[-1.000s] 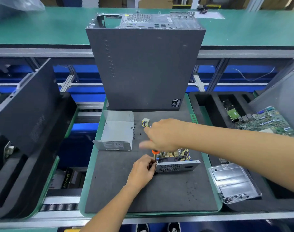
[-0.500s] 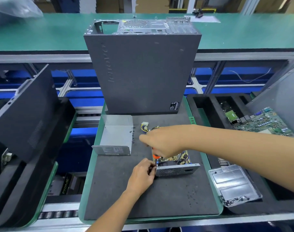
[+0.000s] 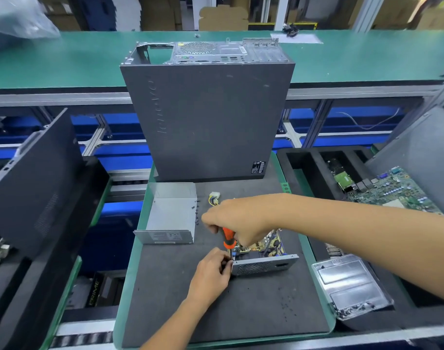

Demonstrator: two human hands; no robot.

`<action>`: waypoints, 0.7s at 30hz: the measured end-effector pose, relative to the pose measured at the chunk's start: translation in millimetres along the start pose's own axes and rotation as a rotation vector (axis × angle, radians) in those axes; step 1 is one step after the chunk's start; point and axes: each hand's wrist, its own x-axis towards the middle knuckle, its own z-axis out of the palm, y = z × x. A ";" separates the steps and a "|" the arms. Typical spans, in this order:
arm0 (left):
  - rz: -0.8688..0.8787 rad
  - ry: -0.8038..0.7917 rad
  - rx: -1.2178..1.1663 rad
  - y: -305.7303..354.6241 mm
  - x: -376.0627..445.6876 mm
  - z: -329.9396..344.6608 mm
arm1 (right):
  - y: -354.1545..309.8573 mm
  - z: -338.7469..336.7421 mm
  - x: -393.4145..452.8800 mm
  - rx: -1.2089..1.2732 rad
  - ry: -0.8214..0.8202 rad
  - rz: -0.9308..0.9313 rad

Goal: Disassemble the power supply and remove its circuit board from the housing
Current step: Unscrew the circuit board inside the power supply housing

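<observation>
On the dark surface, right of the removed cover (image 3: 171, 215), the left hand (image 3: 211, 274) pinches the housing's (image 3: 264, 265) near-left corner while the right hand (image 3: 237, 221) grips an orange screwdriver (image 3: 228, 238) over the circuit board (image 3: 260, 245); a slipping tip could gouge it

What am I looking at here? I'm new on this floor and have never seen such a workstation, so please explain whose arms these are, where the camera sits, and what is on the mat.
The camera is worn on a person's head and looks down at their own two bare hands. The right hand grips an orange-handled screwdriver, pointed down into an opened power supply whose circuit board shows inside. The left hand pinches the supply's near left corner. All this lies on a dark foam mat. Behind stands a grey computer case; left of the hands lies the removed metal cover, with loose screws beside it.
</observation>
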 end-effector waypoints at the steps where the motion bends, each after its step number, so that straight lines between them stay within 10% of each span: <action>1: 0.001 0.003 -0.002 -0.4 -0.3 0.2 | -0.3 0.1 -1.1 0.011 0.005 -0.019; 6: -0.005 -0.004 -0.010 0.0 0.2 1.2 | 0.9 4.9 1.4 -0.188 0.053 0.232; 21: 0.008 0.001 -0.009 -0.2 -0.1 -0.1 | 7.8 4.0 0.8 -0.058 0.009 0.049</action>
